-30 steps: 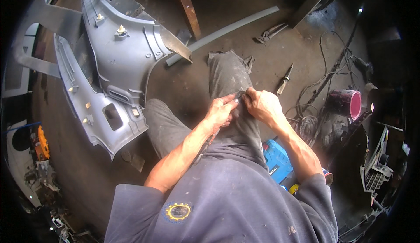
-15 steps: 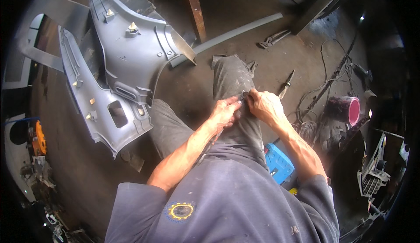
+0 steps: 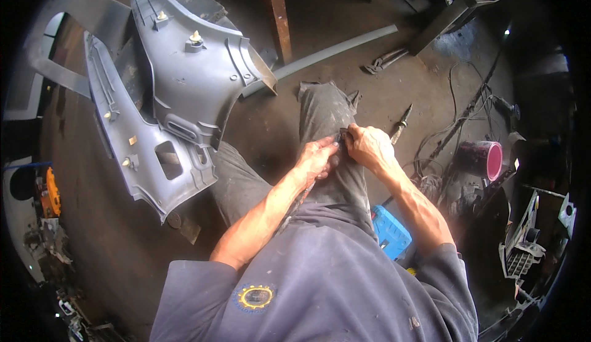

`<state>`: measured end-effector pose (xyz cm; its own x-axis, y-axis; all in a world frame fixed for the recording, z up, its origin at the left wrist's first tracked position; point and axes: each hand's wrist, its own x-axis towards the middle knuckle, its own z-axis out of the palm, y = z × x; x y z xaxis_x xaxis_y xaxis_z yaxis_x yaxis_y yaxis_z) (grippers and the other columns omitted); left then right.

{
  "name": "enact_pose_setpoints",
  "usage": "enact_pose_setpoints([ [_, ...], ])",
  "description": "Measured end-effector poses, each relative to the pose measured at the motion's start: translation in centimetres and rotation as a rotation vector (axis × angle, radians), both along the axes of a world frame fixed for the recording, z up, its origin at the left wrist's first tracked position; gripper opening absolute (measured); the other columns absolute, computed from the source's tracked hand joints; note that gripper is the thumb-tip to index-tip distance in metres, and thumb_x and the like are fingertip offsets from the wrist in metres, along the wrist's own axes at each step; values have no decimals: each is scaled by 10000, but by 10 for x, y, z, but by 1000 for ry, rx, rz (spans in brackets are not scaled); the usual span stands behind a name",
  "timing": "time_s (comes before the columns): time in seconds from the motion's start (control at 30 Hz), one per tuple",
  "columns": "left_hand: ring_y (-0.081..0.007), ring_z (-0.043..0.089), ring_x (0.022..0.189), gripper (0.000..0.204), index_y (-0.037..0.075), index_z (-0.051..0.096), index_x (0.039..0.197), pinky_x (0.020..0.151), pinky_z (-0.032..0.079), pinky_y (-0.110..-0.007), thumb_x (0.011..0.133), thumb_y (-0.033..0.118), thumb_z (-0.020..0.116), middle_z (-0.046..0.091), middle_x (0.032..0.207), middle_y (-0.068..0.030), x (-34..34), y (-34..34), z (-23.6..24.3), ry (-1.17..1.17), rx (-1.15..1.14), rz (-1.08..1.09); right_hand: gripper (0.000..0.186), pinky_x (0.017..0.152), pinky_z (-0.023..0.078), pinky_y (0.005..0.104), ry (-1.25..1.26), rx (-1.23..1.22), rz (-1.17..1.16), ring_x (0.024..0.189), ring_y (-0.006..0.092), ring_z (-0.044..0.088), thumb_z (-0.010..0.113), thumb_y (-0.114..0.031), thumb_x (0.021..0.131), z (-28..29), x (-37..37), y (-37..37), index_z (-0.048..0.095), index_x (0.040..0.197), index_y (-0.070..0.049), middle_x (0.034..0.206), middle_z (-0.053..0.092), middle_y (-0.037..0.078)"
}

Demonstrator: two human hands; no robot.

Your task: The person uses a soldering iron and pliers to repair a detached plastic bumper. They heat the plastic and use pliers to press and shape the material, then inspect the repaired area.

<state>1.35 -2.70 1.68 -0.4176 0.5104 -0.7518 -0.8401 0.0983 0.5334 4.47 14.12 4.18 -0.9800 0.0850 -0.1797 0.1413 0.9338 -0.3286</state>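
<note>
Both hands meet over my right thigh, on grey work trousers (image 3: 325, 105). My left hand (image 3: 316, 159) is closed, thumb and fingers pinched together. From beneath it a thin dark cord-like length (image 3: 301, 201) runs down toward my lap; whether the hand grips it is hidden. Close by on the right, my right hand (image 3: 371, 146) is curled, its thumb and forefinger pinching a small dark piece (image 3: 342, 134) that sticks out between the two hands. The piece is too small to name.
Large grey moulded plastic panels (image 3: 184, 83) with pale clips stand at the left. A long grey strip (image 3: 335, 51), pliers (image 3: 385, 60) and a pointed tool (image 3: 403, 122) lie on the floor. At the right are tangled cables (image 3: 452, 120), a pink-lined pot (image 3: 492, 160) and a blue case (image 3: 391, 231).
Hands stay together over the thigh. My right hand has shifted slightly left, closer to the left hand. The surroundings moved a little in the picture with the head.
</note>
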Motion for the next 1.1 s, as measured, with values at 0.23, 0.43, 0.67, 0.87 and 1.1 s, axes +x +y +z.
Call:
enact_pose_setpoints([
  [0.23, -26, 357, 418, 460, 118, 452, 1426, 345, 275, -187, 981, 183, 552, 533, 656, 4, 1, 0, 2, -29, 26, 25, 247, 636, 532, 482, -13, -15, 64, 677, 407, 664, 588, -272, 881, 7, 1, 1, 657, 843, -38, 694, 655, 230],
  [0.43, -26, 355, 433, 427, 143, 488, 1405, 359, 279, -194, 985, 195, 541, 539, 674, 14, -1, -3, -11, -18, 102, 7, 250, 683, 526, 476, -135, -33, 155, 736, 403, 669, 616, -279, 873, 16, -4, -2, 679, 893, -38, 759, 670, 221],
  [0.67, -22, 372, 457, 448, 153, 479, 1424, 380, 292, -178, 986, 221, 546, 568, 711, 10, 2, 1, 0, -15, 61, 26, 340, 745, 533, 495, -135, -165, -113, 802, 431, 671, 560, -323, 912, 6, 3, 2, 671, 900, -2, 808, 670, 267],
  [0.87, -24, 377, 459, 482, 148, 458, 1444, 384, 286, -183, 981, 236, 561, 568, 694, 6, 5, 3, 5, 26, 29, -3, 346, 729, 520, 501, -79, -128, -138, 789, 442, 661, 526, -295, 941, -4, 8, -2, 639, 880, 26, 783, 656, 279],
  [1.1, -22, 357, 431, 416, 169, 525, 1398, 362, 255, -186, 984, 200, 548, 548, 670, 24, 6, 6, 1, 39, 2, 5, 334, 686, 542, 496, -82, -108, 8, 734, 435, 672, 555, -293, 906, -1, 1, 5, 651, 823, 16, 726, 653, 274],
])
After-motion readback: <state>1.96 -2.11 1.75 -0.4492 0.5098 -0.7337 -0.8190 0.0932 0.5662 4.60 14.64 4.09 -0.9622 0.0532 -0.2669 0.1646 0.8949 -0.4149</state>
